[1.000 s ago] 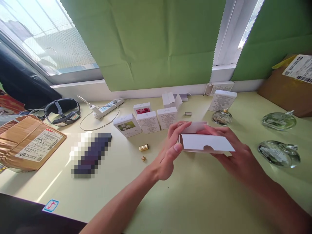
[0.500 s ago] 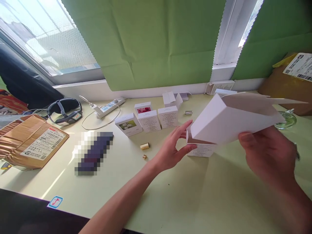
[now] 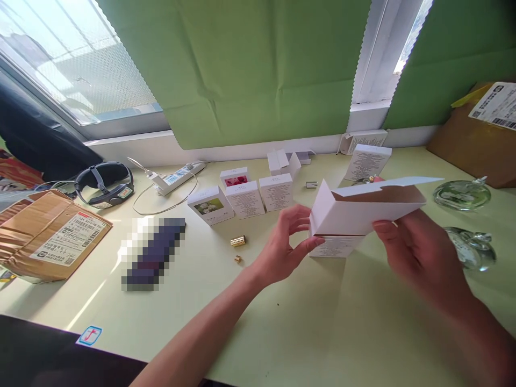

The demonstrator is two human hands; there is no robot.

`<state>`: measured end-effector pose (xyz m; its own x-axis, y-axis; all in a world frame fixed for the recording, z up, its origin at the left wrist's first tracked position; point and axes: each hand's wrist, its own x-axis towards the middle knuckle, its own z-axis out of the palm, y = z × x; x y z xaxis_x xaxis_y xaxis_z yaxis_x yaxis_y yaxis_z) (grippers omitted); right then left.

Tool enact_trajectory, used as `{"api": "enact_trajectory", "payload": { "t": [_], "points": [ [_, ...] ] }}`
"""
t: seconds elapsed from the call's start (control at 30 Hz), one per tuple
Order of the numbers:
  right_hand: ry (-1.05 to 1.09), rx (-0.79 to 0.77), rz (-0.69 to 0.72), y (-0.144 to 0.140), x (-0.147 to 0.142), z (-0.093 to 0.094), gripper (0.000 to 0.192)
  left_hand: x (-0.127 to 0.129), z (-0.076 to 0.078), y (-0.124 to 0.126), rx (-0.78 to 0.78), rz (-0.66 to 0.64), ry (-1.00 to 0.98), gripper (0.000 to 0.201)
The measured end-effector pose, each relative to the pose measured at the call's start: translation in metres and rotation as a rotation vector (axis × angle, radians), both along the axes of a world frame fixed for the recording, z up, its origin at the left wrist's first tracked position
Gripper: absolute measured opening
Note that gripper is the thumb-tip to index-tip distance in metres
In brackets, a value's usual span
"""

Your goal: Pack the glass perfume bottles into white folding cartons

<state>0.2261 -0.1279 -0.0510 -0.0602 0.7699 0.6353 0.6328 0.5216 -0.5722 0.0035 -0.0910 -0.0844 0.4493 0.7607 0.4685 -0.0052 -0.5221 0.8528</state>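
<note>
Hiding part of a printed box point(image 3: 334, 246) at centre frame, the white carton sleeve point(image 3: 363, 210) sits pinched in the right hand point(image 3: 419, 252); left hand point(image 3: 284, 242), half-open, touches its end; glass bottles point(image 3: 461, 194) stand partly blocked at right.

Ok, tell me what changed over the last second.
The right hand pulled the white sleeve off the inner box, swung it up and right, then lowered it again. The left hand stays at the inner box, now on the table. Small boxes and bottles unmoved.

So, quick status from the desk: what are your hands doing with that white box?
Right hand grips open white box, flap up. Left hand open, fingertips at printed box underneath. Glass bottle close by right hand.
</note>
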Motion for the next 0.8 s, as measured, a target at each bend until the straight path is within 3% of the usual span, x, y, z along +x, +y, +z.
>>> {"api": "enact_trajectory", "payload": {
  "t": [0.23, 0.37, 0.53, 0.8],
  "points": [
    [0.151, 0.014, -0.102, -0.004, -0.004, 0.000, 0.019, 0.000, 0.002, -0.001, -0.051, 0.012, 0.004, 0.044],
    [0.223, 0.016, -0.154, -0.006, -0.002, 0.000, 0.018, -0.001, 0.006, -0.001, 0.006, -0.035, 0.068, 0.033],
    [0.244, 0.050, -0.150, -0.007, -0.003, 0.000, 0.026, -0.003, 0.009, -0.001, 0.081, -0.028, 0.144, 0.036],
    [0.245, 0.061, -0.152, -0.006, -0.001, -0.007, 0.027, -0.003, 0.011, -0.004, -0.054, 0.001, 0.165, 0.035]
  ]
}}
